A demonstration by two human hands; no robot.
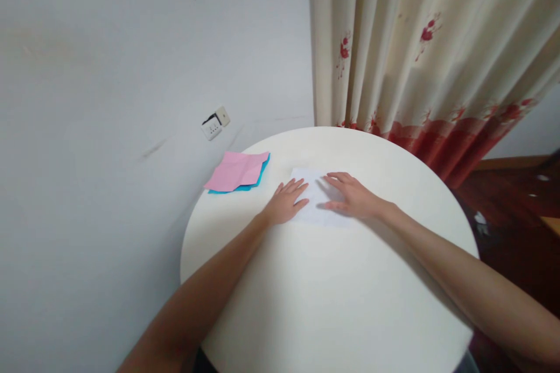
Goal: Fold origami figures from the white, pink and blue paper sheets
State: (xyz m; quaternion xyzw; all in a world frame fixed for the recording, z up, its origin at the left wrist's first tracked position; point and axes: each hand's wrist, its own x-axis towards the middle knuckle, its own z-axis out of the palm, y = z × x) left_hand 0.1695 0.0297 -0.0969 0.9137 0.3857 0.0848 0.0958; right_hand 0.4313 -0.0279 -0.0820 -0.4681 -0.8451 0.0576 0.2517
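Note:
A white sheet of paper (315, 210) lies flat on the round white table (324, 291). Across its left edge rests my left hand (285, 203), palm down with the fingers spread. My right hand (347, 195) hovers over the right part of the sheet, thumb and fingers apart, and casts a shadow on it. Neither hand grips anything. Part of the paper is hidden beneath both hands.
At the table's back left lies a pink sheet (238, 170) on top of blue paper (262, 173). A wall with a socket (212, 127) borders the left side. Behind the table hangs a cream and red curtain (394, 58). Dark floor (516, 233) shows at right.

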